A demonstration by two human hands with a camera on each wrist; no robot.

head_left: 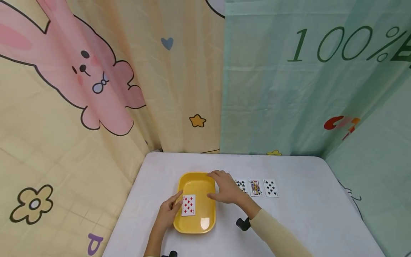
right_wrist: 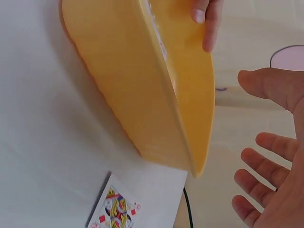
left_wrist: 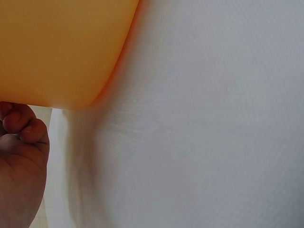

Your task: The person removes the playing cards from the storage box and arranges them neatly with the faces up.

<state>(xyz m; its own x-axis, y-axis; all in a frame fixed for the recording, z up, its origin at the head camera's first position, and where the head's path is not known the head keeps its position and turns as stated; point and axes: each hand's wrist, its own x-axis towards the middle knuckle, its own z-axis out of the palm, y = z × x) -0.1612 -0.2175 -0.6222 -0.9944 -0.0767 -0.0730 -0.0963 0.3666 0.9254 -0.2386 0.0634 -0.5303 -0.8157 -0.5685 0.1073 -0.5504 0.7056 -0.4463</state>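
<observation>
On a white table [head_left: 298, 221], a yellow tray [head_left: 203, 207] is sitting between two hands. The right hand [head_left: 226, 187] is slanting in from the lower right, hovering at the right rim with thumb and fingers spread wide and holding nothing, while the left hand [head_left: 167, 213] is reaching up to the left rim, some fingers curling, its grip impossible to tell; beside its thumb a diamond card [head_left: 188, 205] is lying inside, and three more cards [head_left: 255, 188] are lying rightward.
</observation>
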